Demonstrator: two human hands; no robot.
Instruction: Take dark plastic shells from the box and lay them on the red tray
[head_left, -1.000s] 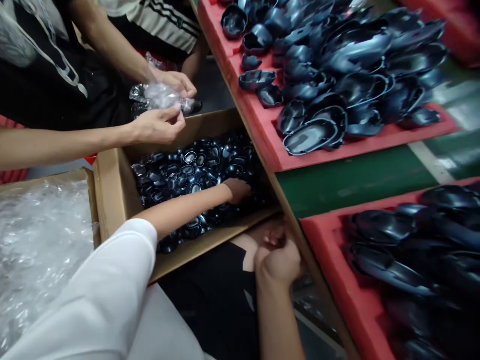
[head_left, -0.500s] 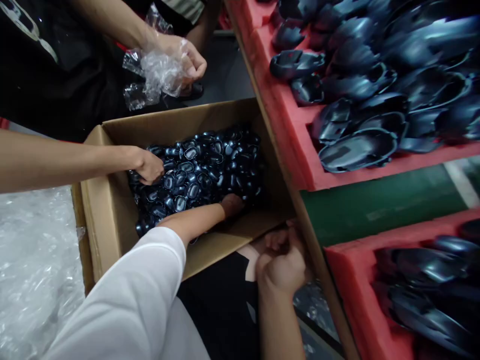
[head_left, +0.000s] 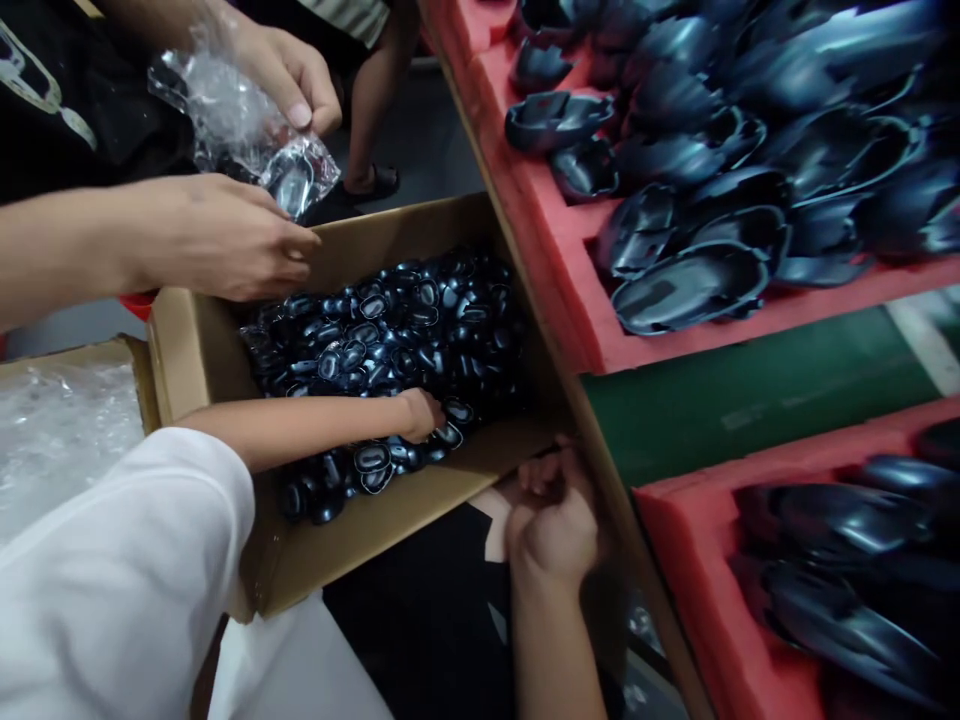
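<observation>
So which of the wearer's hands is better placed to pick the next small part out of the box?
Left. The left hand already rests on the small dark parts inside the cardboard box. The right hand is closed near the lap, outside the box.

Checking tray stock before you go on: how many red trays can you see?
2. One red tray lies upper right, heaped with dark shells; the second is at lower right, also holding shells. More may lie outside the frame.
</observation>
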